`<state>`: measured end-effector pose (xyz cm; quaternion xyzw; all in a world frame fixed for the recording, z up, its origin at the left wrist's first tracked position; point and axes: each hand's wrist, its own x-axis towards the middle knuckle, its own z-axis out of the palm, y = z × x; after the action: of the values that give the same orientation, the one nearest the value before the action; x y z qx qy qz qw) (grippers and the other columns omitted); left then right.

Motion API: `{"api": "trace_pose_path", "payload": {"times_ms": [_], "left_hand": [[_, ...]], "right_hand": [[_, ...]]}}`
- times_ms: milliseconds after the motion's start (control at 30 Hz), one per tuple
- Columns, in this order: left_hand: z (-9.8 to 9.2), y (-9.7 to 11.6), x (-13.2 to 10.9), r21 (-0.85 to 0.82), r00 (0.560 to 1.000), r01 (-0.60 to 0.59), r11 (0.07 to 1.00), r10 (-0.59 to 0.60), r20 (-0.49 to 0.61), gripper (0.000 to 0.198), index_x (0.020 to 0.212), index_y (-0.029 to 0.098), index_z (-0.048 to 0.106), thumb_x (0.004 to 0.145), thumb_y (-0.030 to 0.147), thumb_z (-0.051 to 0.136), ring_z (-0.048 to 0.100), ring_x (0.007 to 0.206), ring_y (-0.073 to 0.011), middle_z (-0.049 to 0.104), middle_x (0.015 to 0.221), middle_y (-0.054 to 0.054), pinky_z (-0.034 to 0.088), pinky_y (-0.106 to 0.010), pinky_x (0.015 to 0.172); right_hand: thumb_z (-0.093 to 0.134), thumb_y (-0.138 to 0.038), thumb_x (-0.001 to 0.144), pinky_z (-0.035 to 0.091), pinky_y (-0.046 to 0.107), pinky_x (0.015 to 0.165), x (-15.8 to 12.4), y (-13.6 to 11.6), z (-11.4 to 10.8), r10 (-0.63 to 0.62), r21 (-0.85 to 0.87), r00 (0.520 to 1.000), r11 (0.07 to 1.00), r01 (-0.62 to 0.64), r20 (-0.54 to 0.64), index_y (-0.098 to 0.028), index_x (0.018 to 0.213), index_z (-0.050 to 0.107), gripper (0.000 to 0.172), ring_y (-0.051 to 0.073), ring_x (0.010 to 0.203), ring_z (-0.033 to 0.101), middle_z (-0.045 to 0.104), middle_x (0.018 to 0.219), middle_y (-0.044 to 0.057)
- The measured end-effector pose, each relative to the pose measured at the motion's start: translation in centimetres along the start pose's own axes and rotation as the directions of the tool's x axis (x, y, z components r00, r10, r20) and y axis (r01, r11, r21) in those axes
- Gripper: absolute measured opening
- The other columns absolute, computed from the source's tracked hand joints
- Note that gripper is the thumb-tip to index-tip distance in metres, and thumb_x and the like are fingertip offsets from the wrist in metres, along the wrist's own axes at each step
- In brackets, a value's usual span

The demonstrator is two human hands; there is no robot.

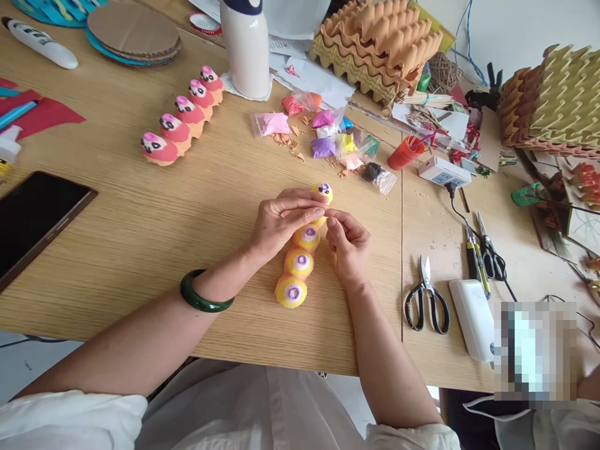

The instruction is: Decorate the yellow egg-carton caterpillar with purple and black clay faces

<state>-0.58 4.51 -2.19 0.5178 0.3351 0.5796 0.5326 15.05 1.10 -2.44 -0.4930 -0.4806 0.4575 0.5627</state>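
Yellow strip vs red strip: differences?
Purple rings top the yellow strip; pink blobs, the red strip. The left hand partly hides the yellow strip, not the red strip. All red strip bumps show black marks; the yellow strip's nearest three show none. Both: rows of bumps.

A phone [40,222] at my feed's left edge, a white bottle [246,53], black-handled scissors [426,287] (two pairs, by my count).

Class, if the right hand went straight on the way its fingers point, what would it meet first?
The right hand would probably meet the left hand at its fingertips, though depth is unclear.
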Motion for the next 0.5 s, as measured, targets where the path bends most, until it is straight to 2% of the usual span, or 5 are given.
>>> {"api": "trace_pose_path", "payload": {"times_ms": [133, 267, 500], "left_hand": [[0.06, 0.13, -0.19, 0.027, 0.999, 0.004, 1.000, -0.005, 0.033, 0.017, 0.094, 0.034, 0.089, 0.085, 0.049, 0.090, 0.071, 0.125, -0.0269, 0.083, 0.114, -0.003, 0.060, -0.047, 0.113], [-0.04, 0.12, -0.18, 0.056, 0.997, -0.037, 0.998, 0.034, 0.063, 0.011, 0.097, 0.034, 0.089, 0.088, 0.040, 0.088, 0.071, 0.124, -0.0251, 0.084, 0.115, -0.002, 0.057, -0.044, 0.116], [-0.09, 0.02, -0.16, 0.070, 0.995, -0.085, 0.994, 0.080, 0.064, 0.011, 0.100, 0.035, 0.089, 0.090, 0.032, 0.086, 0.071, 0.125, -0.0232, 0.084, 0.117, -0.001, 0.055, -0.042, 0.117]], "right_hand": [[0.084, -0.063, 0.082, 0.048, 0.029, 0.056, 0.04, -0.09, 0.19, 0.022, 0.021, 0.999, 1.000, -0.022, -0.030, -0.027, 0.092, 0.081, 0.038, 0.013, 0.054, 0.047, 0.043, 0.055, -0.007], [0.085, -0.064, 0.080, 0.042, 0.027, 0.052, 0.20, -0.17, 0.14, 0.034, 0.038, 0.998, 0.999, -0.032, -0.051, -0.026, 0.086, 0.077, 0.039, 0.010, 0.052, 0.040, 0.043, 0.054, -0.008], [0.082, -0.065, 0.083, 0.032, 0.024, 0.048, 0.00, -0.57, 0.15, 0.047, 0.083, 0.999, 0.996, -0.046, -0.009, -0.024, 0.084, 0.078, 0.041, 0.008, 0.049, 0.031, 0.045, 0.055, -0.008]]}}
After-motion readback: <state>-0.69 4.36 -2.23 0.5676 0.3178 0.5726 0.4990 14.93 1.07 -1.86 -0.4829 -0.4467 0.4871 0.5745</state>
